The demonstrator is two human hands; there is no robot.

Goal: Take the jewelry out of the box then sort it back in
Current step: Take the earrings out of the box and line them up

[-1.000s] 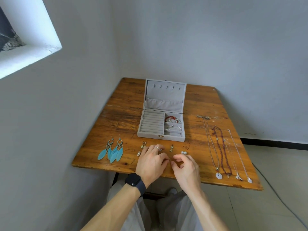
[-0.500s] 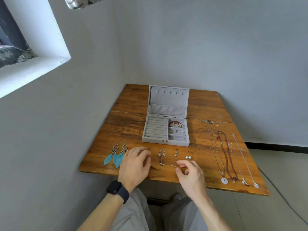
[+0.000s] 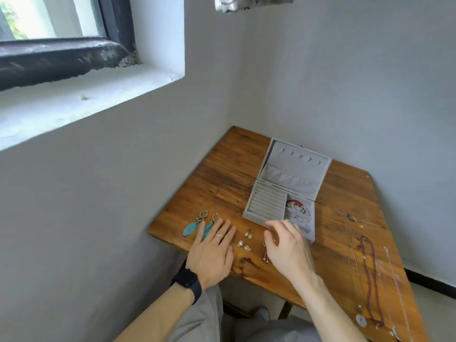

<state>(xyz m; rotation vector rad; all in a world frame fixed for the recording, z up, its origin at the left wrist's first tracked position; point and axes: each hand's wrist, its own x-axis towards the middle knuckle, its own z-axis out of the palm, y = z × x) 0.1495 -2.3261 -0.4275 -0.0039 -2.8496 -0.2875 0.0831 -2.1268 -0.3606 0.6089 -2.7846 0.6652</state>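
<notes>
A grey jewelry box [image 3: 267,201] stands open on the wooden table [image 3: 222,183], with a red bracelet [image 3: 293,202] and silver pieces in its right compartments. My left hand [image 3: 212,250] lies flat on the table, fingers straight, partly over the blue feather earrings [image 3: 195,224]. It wears a ring and a dark watch. My right hand [image 3: 286,245] hovers just in front of the box with fingers loosely bent; nothing shows in it. Small earrings [image 3: 248,234] and studs [image 3: 243,245] lie between my hands. A long drop earring [image 3: 265,254] sits by my right hand.
Several necklaces [image 3: 369,272] are laid out lengthwise on the right part of the table. Grey walls close in on the left and behind. A window sill [image 3: 74,99] is high on the left. My knees are below the table's front edge.
The camera swung left and up. My left hand slid left onto the feather earrings and flattened. My right hand rose from the table front toward the box.
</notes>
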